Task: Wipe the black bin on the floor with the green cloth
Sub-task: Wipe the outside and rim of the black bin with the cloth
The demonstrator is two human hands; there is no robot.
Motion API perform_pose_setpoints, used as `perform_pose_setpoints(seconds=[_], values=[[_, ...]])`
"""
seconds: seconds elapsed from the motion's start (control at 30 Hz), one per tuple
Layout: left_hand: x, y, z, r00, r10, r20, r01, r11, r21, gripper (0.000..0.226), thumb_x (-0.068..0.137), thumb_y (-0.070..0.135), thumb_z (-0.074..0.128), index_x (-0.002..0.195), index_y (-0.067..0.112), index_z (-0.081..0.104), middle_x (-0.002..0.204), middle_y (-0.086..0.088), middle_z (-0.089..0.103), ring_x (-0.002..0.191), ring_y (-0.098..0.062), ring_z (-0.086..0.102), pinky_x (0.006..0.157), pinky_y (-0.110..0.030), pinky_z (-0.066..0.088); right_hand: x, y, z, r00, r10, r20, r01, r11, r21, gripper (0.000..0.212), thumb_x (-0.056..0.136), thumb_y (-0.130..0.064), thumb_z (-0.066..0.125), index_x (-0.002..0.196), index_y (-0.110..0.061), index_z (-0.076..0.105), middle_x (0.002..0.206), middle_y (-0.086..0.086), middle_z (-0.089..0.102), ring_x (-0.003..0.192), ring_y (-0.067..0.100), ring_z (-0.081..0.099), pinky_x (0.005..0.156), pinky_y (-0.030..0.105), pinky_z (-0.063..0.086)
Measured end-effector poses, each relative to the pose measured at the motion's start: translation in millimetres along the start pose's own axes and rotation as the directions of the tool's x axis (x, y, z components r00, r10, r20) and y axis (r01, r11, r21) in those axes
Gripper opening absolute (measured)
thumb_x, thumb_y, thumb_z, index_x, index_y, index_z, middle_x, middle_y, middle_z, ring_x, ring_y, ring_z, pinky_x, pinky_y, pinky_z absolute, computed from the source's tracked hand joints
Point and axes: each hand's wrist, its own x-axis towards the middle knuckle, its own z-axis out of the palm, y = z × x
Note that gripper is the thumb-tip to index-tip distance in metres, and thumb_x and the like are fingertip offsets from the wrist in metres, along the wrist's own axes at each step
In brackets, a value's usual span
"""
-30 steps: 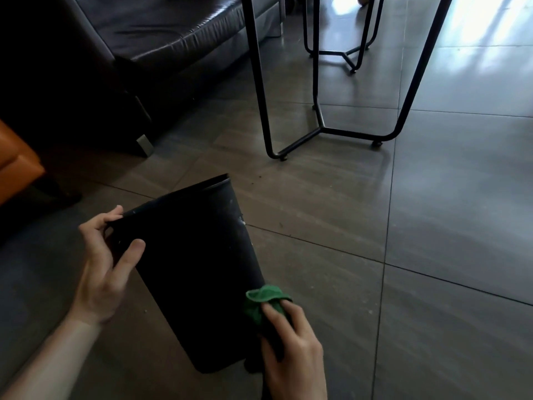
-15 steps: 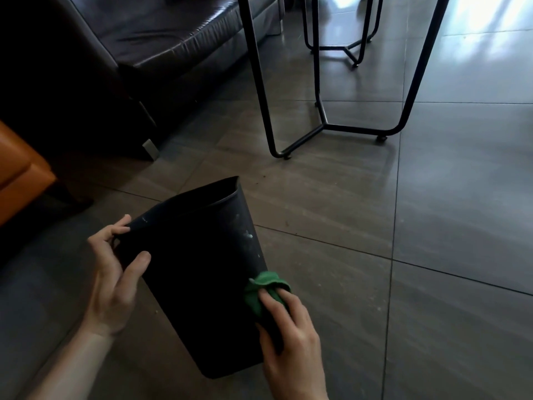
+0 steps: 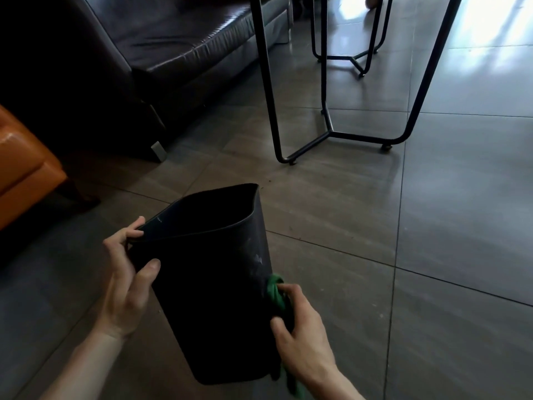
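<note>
A black bin [image 3: 213,290] stands tilted on the tiled floor, its open mouth facing up and away from me. My left hand [image 3: 127,281] grips its near-left rim, fingers curled over the edge and thumb on the outer wall. A bunched green cloth [image 3: 276,294] is pressed against the bin's right side. My right hand [image 3: 300,336] is closed on that cloth, and a tail of it hangs below my wrist. Pale smudges show on the bin's upper right wall.
A dark leather sofa [image 3: 173,53] fills the upper left, an orange seat [image 3: 23,166] sits at the left edge. Black metal table legs [image 3: 328,134] rest on the floor beyond the bin, with a second frame [image 3: 357,59] farther back. Grey tiled floor [image 3: 447,255] stretches right.
The bin has tipped more upright so its inside now shows. My right hand with the cloth has slid round to the bin's right side. My left hand keeps its hold on the rim.
</note>
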Motion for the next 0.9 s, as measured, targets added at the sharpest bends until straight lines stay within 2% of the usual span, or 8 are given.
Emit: perform_pose_setpoints(seconds=[0.07, 0.17, 0.3, 0.4, 0.5, 0.6, 0.77, 0.9], values=[[-0.2, 1.0, 0.6, 1.000, 0.002, -0.002, -0.002, 1.000, 0.001, 0.043, 0.080, 0.037, 0.051, 0.120, 0.037, 0.036, 0.155, -0.015, 0.036, 0.136, 0.006, 0.041, 0.104, -0.008, 0.035, -3.8, 8.5, -7.0, 0.998, 0.062, -0.012, -0.063, 0.997, -0.038, 0.040, 0.081, -0.019, 0.062, 0.114, -0.043, 0.059, 0.110, -0.016, 0.068, 0.104, 0.007, 0.065, 0.093, 0.034, 0.053], [0.2, 1.4, 1.0, 1.000, 0.002, -0.014, -0.002, 1.000, 0.021, 0.042, 0.081, 0.038, 0.052, 0.120, 0.036, 0.035, 0.155, -0.017, 0.036, 0.135, 0.006, 0.040, 0.105, -0.009, 0.034, -3.7, -4.5, -14.7, 0.966, 0.031, -0.258, -0.018, 0.998, 0.054, 0.044, 0.080, -0.010, 0.067, 0.113, -0.039, 0.065, 0.111, -0.015, 0.068, 0.107, 0.009, 0.065, 0.095, 0.034, 0.054], [3.9, 2.2, 5.4, 0.999, 0.017, -0.042, -0.015, 0.999, 0.047, 0.042, 0.082, 0.037, 0.052, 0.120, 0.034, 0.036, 0.153, -0.021, 0.037, 0.131, 0.010, 0.042, 0.103, -0.006, 0.033, 3.7, -57.0, -18.1, 0.861, -0.251, -0.442, 0.320, 0.943, 0.089, 0.049, 0.079, -0.014, 0.066, 0.123, -0.036, 0.064, 0.119, -0.016, 0.064, 0.113, 0.005, 0.062, 0.096, 0.027, 0.052], [6.3, 3.3, 9.4, 0.998, 0.008, -0.056, -0.006, 0.999, 0.040, 0.041, 0.082, 0.038, 0.053, 0.119, 0.035, 0.037, 0.153, -0.022, 0.036, 0.130, 0.014, 0.041, 0.100, -0.004, 0.034, 10.9, -83.0, -7.6, 0.759, -0.494, -0.424, 0.532, 0.846, -0.032, 0.054, 0.081, -0.017, 0.070, 0.132, -0.031, 0.062, 0.134, -0.009, 0.057, 0.125, 0.012, 0.057, 0.103, 0.022, 0.045], [7.8, 2.8, 10.7, 0.998, 0.004, -0.070, 0.000, 0.998, 0.060, 0.039, 0.082, 0.041, 0.054, 0.118, 0.036, 0.037, 0.152, -0.021, 0.037, 0.129, 0.016, 0.040, 0.099, -0.003, 0.033, 12.2, -77.4, 14.3, 0.719, -0.634, -0.284, 0.568, 0.772, -0.285, 0.061, 0.083, -0.010, 0.074, 0.137, -0.037, 0.060, 0.143, -0.004, 0.051, 0.128, 0.020, 0.050, 0.100, 0.029, 0.049], [9.2, 1.9, 10.4, 0.997, -0.021, -0.079, 0.026, 0.998, 0.063, 0.040, 0.083, 0.046, 0.055, 0.117, 0.040, 0.037, 0.153, -0.020, 0.036, 0.126, 0.017, 0.041, 0.095, -0.001, 0.034, 6.2, -38.2, 26.6, 0.754, -0.622, -0.212, 0.517, 0.761, -0.392, 0.070, 0.074, 0.001, 0.076, 0.132, -0.035, 0.063, 0.140, 0.001, 0.054, 0.122, 0.029, 0.053, 0.090, 0.037, 0.057], [11.9, 0.9, 13.0, 0.995, -0.031, -0.095, 0.038, 0.997, 0.068, 0.042, 0.083, 0.051, 0.056, 0.119, 0.043, 0.035, 0.151, -0.015, 0.037, 0.124, 0.010, 0.044, 0.095, -0.002, 0.035, -7.2, 11.4, 9.2, 0.853, -0.452, -0.261, 0.376, 0.878, -0.295, 0.063, 0.067, 0.000, 0.083, 0.121, -0.030, 0.070, 0.128, -0.003, 0.060, 0.109, 0.025, 0.066, 0.086, 0.035, 0.057], [11.5, 6.2, 15.7, 0.995, -0.033, -0.099, 0.041, 0.996, 0.075, 0.043, 0.083, 0.052, 0.057, 0.119, 0.041, 0.036, 0.147, -0.012, 0.038, 0.119, 0.020, 0.043, 0.095, -0.003, 0.037, 20.2, -39.7, -8.1, 0.778, -0.507, -0.372, 0.450, 0.862, -0.232, 0.065, 0.076, -0.004, 0.076, 0.131, -0.035, 0.063, 0.130, -0.008, 0.057, 0.115, 0.017, 0.060, 0.095, 0.028, 0.051]])
